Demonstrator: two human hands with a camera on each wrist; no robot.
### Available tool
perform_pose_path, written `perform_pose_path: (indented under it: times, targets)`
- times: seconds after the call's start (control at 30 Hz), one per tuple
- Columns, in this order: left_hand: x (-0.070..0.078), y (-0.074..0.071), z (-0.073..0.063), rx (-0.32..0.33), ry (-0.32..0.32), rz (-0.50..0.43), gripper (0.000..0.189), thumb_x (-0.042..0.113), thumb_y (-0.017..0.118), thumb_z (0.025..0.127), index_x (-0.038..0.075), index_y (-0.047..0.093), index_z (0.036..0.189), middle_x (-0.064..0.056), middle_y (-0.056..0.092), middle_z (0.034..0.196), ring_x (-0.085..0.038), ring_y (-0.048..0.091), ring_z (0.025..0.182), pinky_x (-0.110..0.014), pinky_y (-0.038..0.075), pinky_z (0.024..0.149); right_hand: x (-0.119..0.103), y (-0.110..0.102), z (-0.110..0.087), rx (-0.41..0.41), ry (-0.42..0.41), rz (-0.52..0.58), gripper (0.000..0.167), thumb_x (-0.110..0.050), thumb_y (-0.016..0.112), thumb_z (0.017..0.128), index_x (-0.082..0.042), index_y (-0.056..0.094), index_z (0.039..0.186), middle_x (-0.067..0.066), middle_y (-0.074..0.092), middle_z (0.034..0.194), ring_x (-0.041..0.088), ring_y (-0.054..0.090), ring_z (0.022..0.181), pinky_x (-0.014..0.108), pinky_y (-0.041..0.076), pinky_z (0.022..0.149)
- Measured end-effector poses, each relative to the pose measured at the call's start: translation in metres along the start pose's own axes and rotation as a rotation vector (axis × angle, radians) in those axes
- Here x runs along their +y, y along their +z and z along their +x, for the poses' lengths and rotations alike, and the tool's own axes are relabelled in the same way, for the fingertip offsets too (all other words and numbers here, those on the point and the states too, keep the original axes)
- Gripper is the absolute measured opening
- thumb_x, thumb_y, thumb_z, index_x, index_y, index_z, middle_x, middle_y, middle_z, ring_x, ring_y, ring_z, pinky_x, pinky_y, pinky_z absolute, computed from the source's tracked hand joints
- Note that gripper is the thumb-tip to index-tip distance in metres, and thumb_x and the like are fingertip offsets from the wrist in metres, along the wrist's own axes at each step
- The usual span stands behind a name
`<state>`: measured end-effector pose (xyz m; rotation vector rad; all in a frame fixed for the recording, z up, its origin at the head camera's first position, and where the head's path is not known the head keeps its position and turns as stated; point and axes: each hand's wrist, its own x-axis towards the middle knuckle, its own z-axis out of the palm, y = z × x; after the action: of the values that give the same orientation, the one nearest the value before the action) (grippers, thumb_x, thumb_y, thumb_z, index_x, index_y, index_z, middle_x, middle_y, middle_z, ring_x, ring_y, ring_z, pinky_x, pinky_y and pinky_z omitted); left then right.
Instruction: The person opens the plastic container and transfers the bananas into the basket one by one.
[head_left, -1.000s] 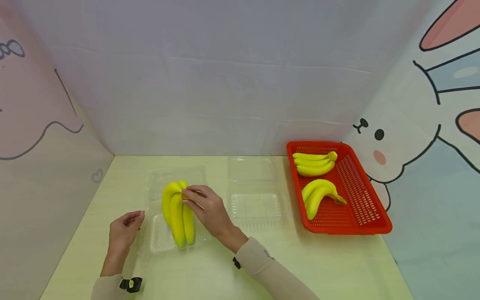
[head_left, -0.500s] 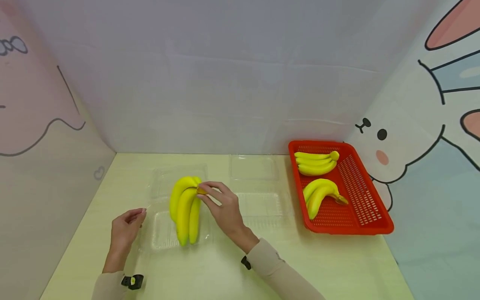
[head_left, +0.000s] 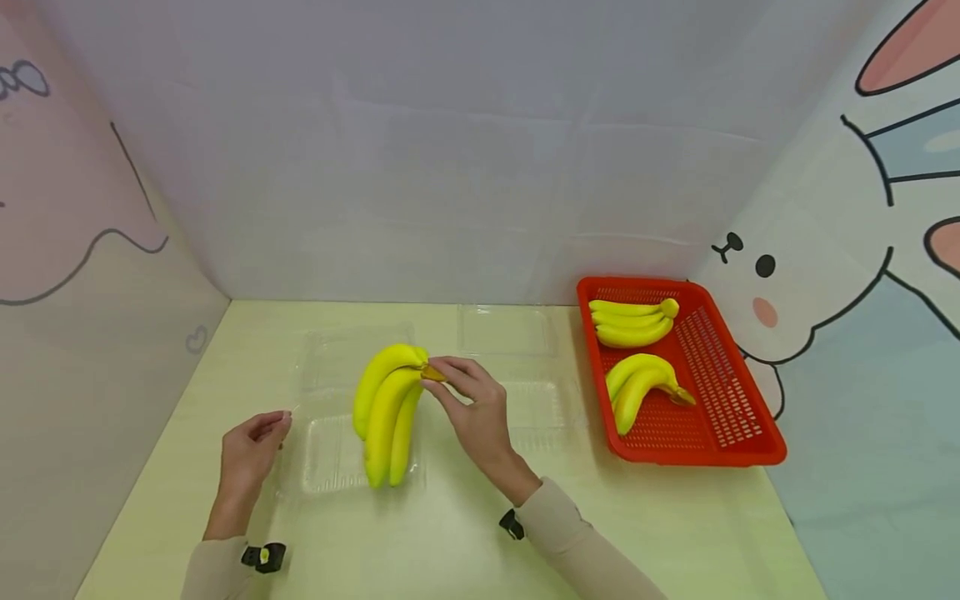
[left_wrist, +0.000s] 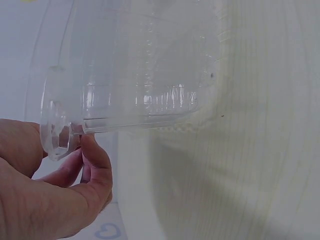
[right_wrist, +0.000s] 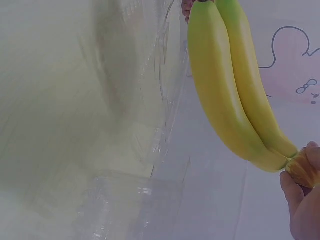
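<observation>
By its brown stem, my right hand [head_left: 480, 417] pinches a bunch of yellow bananas [head_left: 382, 417]. The bunch hangs tips down over the right part of an open clear plastic clamshell box [head_left: 318, 454] at the left of the table. In the right wrist view the bananas [right_wrist: 215, 95] show clear air between them and the box below. My left hand [head_left: 250, 454] pinches the near-left rim of this box. Close up in the left wrist view, thumb and fingers hold the rim tab of the clear box [left_wrist: 150, 107].
Right of centre lies a second open clear clamshell box [head_left: 536, 404], its lid flap toward the back wall. A red plastic basket [head_left: 738, 457] at the right holds two banana bunches, one at the back [head_left: 630, 335] and one in front [head_left: 636, 396]. Printed cloth walls enclose the table.
My right hand has carried the banana bunch rightward and slightly up from over the middle of the left box. My left hand has stayed at the box's rim.
</observation>
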<state>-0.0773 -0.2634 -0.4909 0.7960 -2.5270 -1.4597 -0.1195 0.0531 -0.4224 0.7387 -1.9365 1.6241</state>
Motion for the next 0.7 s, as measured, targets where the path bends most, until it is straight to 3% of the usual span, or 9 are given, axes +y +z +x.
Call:
perform_pose_path:
  times: [0.23,0.4,0.7]
  targets:
    - [0.0,-0.001,0.0,-0.01,0.0,-0.008,0.034,0.017,0.066,0.102,-0.01,0.066,0.123,-0.012,0.071,0.099,-0.007,0.061,0.074,-0.016,0.052,0.062,0.001,-0.012,-0.002,0.04,0.042,0.012,0.028,0.01,0.079,0.083,0.01,0.074,0.11,0.02,0.071,0.107,0.031,0.073,0.093,0.038,0.062,0.08]
    - [0.0,-0.002,0.001,-0.015,0.001,-0.017,0.036,0.019,0.067,0.102,-0.01,0.065,0.124,-0.009,0.071,0.096,-0.006,0.061,0.073,-0.015,0.052,0.062,-0.012,-0.023,0.002,0.068,0.076,0.014,0.027,0.014,0.078,0.082,0.014,0.073,0.108,0.023,0.071,0.105,0.035,0.072,0.092,0.039,0.062,0.079]
    - [-0.001,-0.002,0.0,-0.01,-0.002,-0.022,0.035,0.017,0.067,0.101,-0.01,0.065,0.123,-0.008,0.071,0.096,-0.006,0.062,0.074,-0.015,0.052,0.062,-0.012,-0.038,0.001,0.096,0.112,0.023,0.028,0.014,0.077,0.082,0.013,0.073,0.109,0.024,0.07,0.105,0.034,0.072,0.089,0.038,0.062,0.079]
